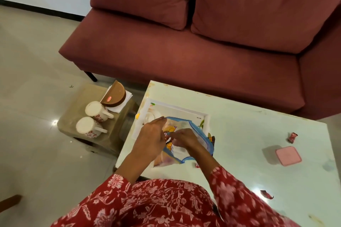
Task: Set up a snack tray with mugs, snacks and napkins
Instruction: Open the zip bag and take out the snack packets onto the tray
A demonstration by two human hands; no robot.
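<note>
A: What lies nearest the camera?

B: A red floral-print sleeve (230,195) on each arm, at 6 o'clock. Both arms reach forward over a pale green table (258,143).

A: And the hands?

B: They meet just below the middle of the view. The left hand (151,138) is curled, fingers pinching orange and red snack packets (168,134). The right hand (184,139) sits just beside it, fingers closed on the same small packets. Both work inside a clear zip bag (201,134) with a blue seal strip.

A: Where is the tray?

B: The white tray (203,118) rests on the table's left end, under the bag and hands. A small white dish (150,117) seems to sit in its far left corner, blurred.

A: Anything else on the table?

B: Small red wrappers (292,137) at 3 o'clock, at 5 o'clock and just right of the tray, and a pink lidded box (288,155) near the first one.

A: The mugs and napkins?

B: At 9 o'clock, off the table, on a low stool (73,116): two white mugs (94,118) with red flowers, lying on their sides, touching. Just behind them, a brown half-round napkin holder (115,96) with white napkins (120,106).

A: Farthest away?

B: A dark red sofa (203,42) across 12 o'clock.
</note>
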